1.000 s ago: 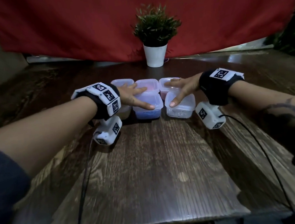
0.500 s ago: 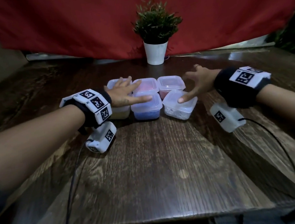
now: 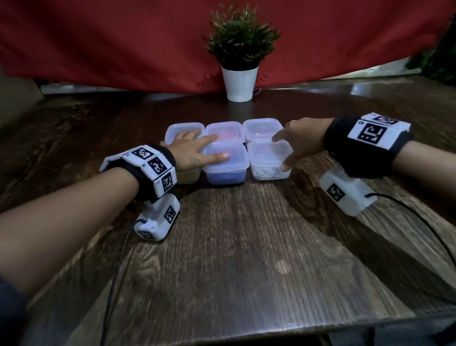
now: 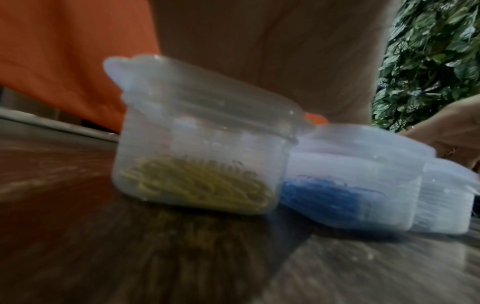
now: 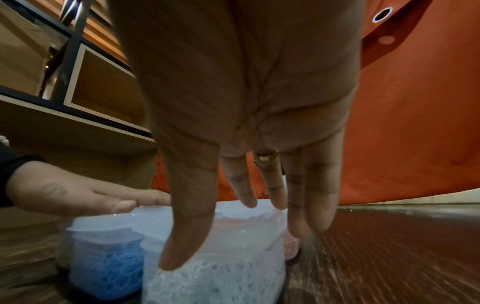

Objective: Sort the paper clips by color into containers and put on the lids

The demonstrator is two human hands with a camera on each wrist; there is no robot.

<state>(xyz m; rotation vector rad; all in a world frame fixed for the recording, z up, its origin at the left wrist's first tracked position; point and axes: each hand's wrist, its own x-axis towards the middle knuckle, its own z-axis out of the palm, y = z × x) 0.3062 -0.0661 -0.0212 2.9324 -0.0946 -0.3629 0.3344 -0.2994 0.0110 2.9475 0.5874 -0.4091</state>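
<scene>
Six lidded clear containers stand in two rows of three. In front are the yellow-clip container [image 3: 190, 177] [image 4: 197, 164], the blue-clip container [image 3: 225, 175] [image 4: 337, 185] [image 5: 103, 257] and the white-clip container [image 3: 268, 169] [image 5: 233, 257]. Behind them, the middle container [image 3: 224, 131] glows red. My left hand [image 3: 208, 149] [image 5: 91, 197] lies flat with straight fingers across the blue container's lid and the lids beside it. My right hand [image 3: 280, 151] [image 5: 221, 236] spans the white-clip container, thumb on its near right corner and fingers at its far edge.
A potted plant [image 3: 241, 69] in a white pot stands behind the containers, in front of a red curtain. The dark wooden table [image 3: 242, 254] stretches toward me. Black cables run from both wrist cameras over its front edge.
The white-clip container sat skewed; now it lines up square with the blue one. My right hand dropped from hovering onto it. The left hand stayed on the lids.
</scene>
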